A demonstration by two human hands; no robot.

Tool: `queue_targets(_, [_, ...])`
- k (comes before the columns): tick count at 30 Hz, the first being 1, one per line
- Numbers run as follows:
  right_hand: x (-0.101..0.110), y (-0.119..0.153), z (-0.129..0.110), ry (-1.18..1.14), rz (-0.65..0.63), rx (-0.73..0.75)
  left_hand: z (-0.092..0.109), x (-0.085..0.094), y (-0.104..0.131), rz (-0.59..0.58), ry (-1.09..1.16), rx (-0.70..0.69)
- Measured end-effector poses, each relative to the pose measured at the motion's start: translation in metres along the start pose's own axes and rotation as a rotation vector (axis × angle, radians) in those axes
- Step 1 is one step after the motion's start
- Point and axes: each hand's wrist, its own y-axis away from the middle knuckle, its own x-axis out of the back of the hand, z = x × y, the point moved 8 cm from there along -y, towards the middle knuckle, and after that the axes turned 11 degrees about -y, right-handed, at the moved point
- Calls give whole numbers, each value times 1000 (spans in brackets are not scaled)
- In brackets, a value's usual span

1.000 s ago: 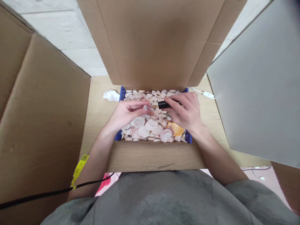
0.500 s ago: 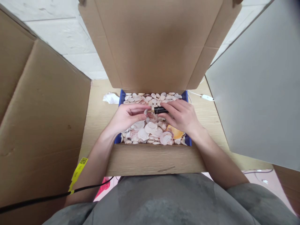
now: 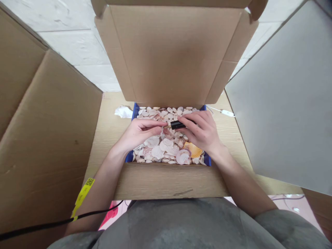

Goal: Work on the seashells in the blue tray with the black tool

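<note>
Over a shallow box with blue side walls (image 3: 135,111), full of seashells, both my hands work close together. My left hand (image 3: 140,133) pinches a small seashell (image 3: 162,131) between thumb and fingertips, which hide most of it. Wrapped in the fingers of my right hand (image 3: 202,129) is a black mini drill (image 3: 176,125), lying nearly level with its thin brass-coloured end pointing left at the shell. Whether the tip touches the shell cannot be made out. Below the hands lie white and pinkish scallop shells (image 3: 183,156) and an orange scallop shell (image 3: 194,149).
Behind the box rises a brown cardboard lid (image 3: 176,52). A cardboard panel (image 3: 52,131) stands at left, a grey panel (image 3: 285,103) at right. Crumpled white tissue (image 3: 123,111) and a white cable switch (image 3: 227,113) lie on the wooden table (image 3: 171,180). A black cable (image 3: 98,211) crosses my left arm.
The view has tilted slightly, so the box and hands sit a little lower. The drill now slants slightly, and less of the pinched shell shows. Both hands keep their hold.
</note>
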Motion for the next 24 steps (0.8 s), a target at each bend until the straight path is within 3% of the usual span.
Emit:
queue_targets(11, [-2, -2, 0, -26, -8, -7, -2, -2, -1, 6, 20, 30])
queue_targets(17, [-6, -3, -2, -9, -44, -9, 0, -2, -2, 9, 153, 12])
queue_targets(24, [-6, -3, 1, -16, -40, -38, -7, 0, -4, 48, 88, 93])
